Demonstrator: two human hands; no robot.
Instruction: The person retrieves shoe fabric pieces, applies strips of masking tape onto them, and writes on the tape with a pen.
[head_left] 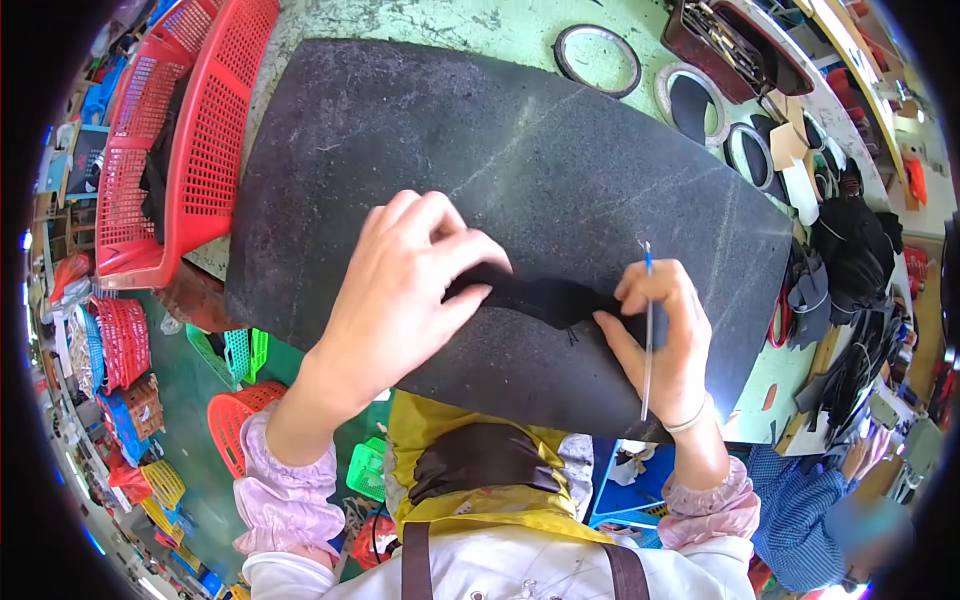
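Observation:
A strip of black fabric stretches between my two hands, just above a dark, scuffed mat. My left hand pinches the fabric's left end between thumb and fingers. The right end is gripped by my right hand, which also has a thin pen-like stick lying across its fingers, clear below and blue near the top. Short loose threads hang from the fabric's lower edge. Part of the fabric is hidden behind my fingers.
Red plastic baskets stand at the left. Rolls of tape and a dark red tool box lie at the back right. Black fabric pieces are heaped on the right. A person in blue checks is at the lower right.

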